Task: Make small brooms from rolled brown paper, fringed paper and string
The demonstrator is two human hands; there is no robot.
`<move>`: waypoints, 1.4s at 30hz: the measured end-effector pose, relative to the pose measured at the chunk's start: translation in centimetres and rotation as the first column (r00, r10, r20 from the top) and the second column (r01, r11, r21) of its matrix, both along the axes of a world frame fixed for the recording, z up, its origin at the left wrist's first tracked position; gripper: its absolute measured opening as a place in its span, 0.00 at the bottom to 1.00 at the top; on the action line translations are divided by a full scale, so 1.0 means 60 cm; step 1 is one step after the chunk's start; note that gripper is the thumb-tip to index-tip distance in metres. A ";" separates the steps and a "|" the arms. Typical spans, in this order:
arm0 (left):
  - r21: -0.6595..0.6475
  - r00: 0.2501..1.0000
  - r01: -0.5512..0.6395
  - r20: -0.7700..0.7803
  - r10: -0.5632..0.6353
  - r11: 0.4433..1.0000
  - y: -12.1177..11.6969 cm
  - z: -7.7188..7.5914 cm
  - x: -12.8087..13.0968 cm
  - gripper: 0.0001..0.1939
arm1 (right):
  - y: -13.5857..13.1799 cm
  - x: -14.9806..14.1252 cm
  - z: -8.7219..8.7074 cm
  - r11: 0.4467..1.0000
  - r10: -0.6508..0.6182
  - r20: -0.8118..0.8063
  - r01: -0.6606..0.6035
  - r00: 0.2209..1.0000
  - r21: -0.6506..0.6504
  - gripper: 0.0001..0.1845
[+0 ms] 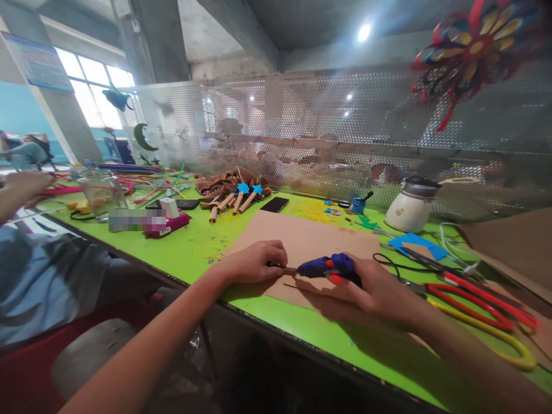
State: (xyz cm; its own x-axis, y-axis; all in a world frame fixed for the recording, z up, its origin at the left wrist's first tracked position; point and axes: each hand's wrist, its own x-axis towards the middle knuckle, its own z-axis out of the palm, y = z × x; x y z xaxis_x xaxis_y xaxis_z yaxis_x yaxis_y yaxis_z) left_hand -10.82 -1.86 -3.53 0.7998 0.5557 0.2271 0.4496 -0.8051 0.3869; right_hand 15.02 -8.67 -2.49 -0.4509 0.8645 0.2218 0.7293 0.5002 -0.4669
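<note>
My right hand (pixel 371 287) is wrapped round a blue hot glue gun (pixel 321 265) with red parts, its nozzle pointing left. Close to that nozzle, my left hand (pixel 259 261) pinches a small dark brown piece (pixel 290 270), mostly hidden by the fingers. Both hands are over a sheet of brown cardboard (pixel 310 233) lying on the green table. A thin brown strip (pixel 297 287) lies on the sheet below the glue gun.
Scissors with red and yellow handles (pixel 474 310) lie at right, near blue paper (pixel 418 244) and a white jar (pixel 411 207). Behind are a phone (pixel 275 204) and rolled brown paper pieces (pixel 239 201). A glass jar (pixel 101 192) and another person's hand (pixel 30 187) are at left.
</note>
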 end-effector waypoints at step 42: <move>-0.011 1.000 -0.007 0.001 0.007 1.000 0.003 -0.005 -0.001 0.07 | 0.008 -0.006 -0.008 1.000 0.009 -0.027 -0.009 1.000 0.003 0.12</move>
State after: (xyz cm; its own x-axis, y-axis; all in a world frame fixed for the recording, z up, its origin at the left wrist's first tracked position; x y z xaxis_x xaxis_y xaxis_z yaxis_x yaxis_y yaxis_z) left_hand -10.85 -1.68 -3.83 0.7954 0.5642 0.2214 0.4551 -0.7973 0.3966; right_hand 14.69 -8.18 -2.96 -0.4527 0.8597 0.2365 0.7118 0.5082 -0.4849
